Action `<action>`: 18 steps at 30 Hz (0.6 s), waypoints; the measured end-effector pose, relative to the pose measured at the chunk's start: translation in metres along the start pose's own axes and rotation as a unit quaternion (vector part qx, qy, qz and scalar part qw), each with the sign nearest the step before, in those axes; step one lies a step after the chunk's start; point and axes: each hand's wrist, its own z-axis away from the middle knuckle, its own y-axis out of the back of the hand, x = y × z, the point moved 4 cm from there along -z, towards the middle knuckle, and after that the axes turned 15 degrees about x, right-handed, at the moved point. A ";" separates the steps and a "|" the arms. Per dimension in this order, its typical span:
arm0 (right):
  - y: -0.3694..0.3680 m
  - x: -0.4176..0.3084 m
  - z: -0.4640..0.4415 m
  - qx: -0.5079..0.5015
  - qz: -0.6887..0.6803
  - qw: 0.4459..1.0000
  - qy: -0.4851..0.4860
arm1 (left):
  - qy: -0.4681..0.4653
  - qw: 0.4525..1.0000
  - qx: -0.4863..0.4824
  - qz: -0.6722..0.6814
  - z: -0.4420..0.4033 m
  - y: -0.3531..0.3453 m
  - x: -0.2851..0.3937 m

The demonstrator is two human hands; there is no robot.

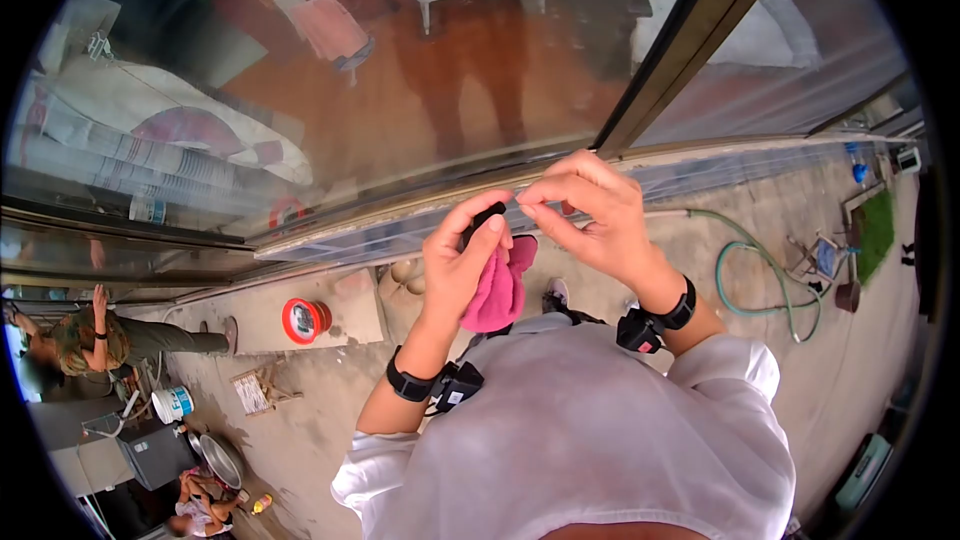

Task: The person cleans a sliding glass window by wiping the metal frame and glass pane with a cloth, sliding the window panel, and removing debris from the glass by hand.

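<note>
In front of the window, my left hand [452, 262] is closed on a pink cloth [493, 296], which hangs below the fingers. A small dark object [483, 222] is also held between its thumb and fingers; its kind cannot be made out. Close beside it, my right hand [604, 215] has thumb and forefinger drawn together, their tips near the left fingertips. Anything in that pinch is too small to tell. Both wrists wear black straps with small boxes. Behind the hands is the glass pane [340, 130] with its metal frame [690, 40].
A red-rimmed bucket [306, 321] stands on the paving at left. Further left are a standing person [95, 340], a white bucket [172, 403] and a seated person [205, 512] by a metal basin [221, 461]. A green hose [750, 298] curls on the ground at right.
</note>
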 end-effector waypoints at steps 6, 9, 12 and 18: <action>-0.002 0.001 -0.005 -0.040 0.001 0.999 0.006 | -0.002 1.000 -0.030 -0.008 0.005 0.002 0.004; -0.002 0.005 -0.004 -0.063 -0.020 0.998 0.001 | -0.006 0.999 -0.042 -0.013 0.005 0.003 0.003; 0.000 0.006 -0.003 -0.081 -0.044 0.996 -0.019 | -0.012 0.999 -0.050 -0.019 0.005 0.002 0.003; 0.004 0.007 -0.001 -0.082 -0.024 0.996 -0.009 | -0.007 0.997 -0.070 -0.020 0.002 0.000 0.003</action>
